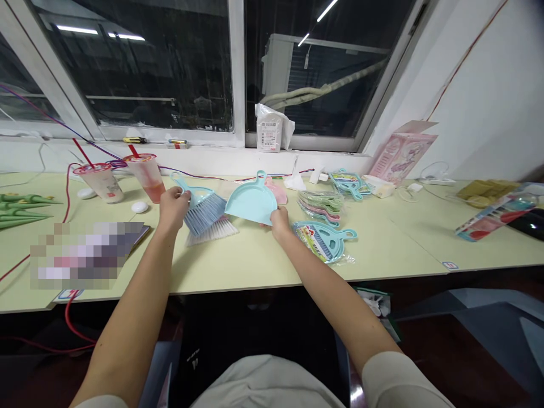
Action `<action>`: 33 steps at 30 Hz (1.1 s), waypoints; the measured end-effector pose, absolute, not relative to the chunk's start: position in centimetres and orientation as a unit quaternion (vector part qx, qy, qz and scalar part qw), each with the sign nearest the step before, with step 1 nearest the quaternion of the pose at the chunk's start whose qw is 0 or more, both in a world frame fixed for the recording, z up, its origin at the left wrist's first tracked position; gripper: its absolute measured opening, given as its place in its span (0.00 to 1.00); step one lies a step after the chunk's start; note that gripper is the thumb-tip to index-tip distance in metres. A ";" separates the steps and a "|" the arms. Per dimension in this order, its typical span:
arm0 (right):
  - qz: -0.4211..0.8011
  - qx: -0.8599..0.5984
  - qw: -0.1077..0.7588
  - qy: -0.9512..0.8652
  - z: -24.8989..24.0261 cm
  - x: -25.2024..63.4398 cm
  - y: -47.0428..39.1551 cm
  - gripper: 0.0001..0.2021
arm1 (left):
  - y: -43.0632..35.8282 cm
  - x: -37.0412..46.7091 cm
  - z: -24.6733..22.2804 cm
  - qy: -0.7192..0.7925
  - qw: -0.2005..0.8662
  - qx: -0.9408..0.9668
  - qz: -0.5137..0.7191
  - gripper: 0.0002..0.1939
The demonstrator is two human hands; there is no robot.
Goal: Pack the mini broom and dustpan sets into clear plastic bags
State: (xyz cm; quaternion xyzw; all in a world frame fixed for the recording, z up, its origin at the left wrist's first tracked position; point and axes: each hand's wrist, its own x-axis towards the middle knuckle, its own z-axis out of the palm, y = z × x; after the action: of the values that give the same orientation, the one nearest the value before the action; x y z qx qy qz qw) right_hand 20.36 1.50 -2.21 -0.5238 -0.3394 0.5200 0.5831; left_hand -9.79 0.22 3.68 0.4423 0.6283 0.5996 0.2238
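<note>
My left hand is closed on a small blue brush, its grey-blue bristles fanned to the right. Under that brush lies another one with white bristles, and a light-blue piece shows behind it. A light-blue dustpan is pinched at its lower right corner by my right hand, its handle pointing toward the window. A pink piece shows partly behind the dustpan. Right of my right hand lies a bagged light-blue dustpan set.
Bagged sets are stacked at the right, with another blue set behind. Two drink cups with red straws stand at the left. A pink box stands by the wall. The table's front edge is near my body.
</note>
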 end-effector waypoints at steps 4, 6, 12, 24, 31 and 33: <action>0.478 -0.534 0.600 -0.355 -1.6 21.2 1.0 0.31 | 0.7 -10.4 5.9 0.553 0.282 0.430 0.656 0.10; 0.483 -0.516 0.595 -0.383 -1.5 21.3 0.4 0.32 | 1.0 -9.5 6.8 0.544 0.294 0.462 0.636 0.11; 0.544 -0.421 0.593 -0.419 -1.2 21.5 -0.9 0.29 | 1.6 -1.7 6.8 0.515 0.182 0.664 0.510 0.16; 0.551 -0.406 0.564 -0.463 -2.1 21.0 -0.9 0.18 | 2.0 0.0 1.1 0.563 0.296 0.601 0.484 0.24; 0.590 -0.423 0.449 -0.521 -1.2 22.6 -1.0 0.23 | 0.7 0.2 2.0 0.460 0.324 0.728 0.392 0.21; 0.557 -0.419 0.451 -0.557 -1.1 22.7 -1.1 0.22 | 0.0 0.9 2.2 0.426 0.339 0.749 0.377 0.20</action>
State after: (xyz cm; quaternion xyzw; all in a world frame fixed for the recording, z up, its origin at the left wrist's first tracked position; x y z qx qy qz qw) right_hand 22.66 -1.05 -1.12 -0.4193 -0.5571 0.5572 0.4510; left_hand 0.92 -0.03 2.24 0.7492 0.4264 0.3768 0.3390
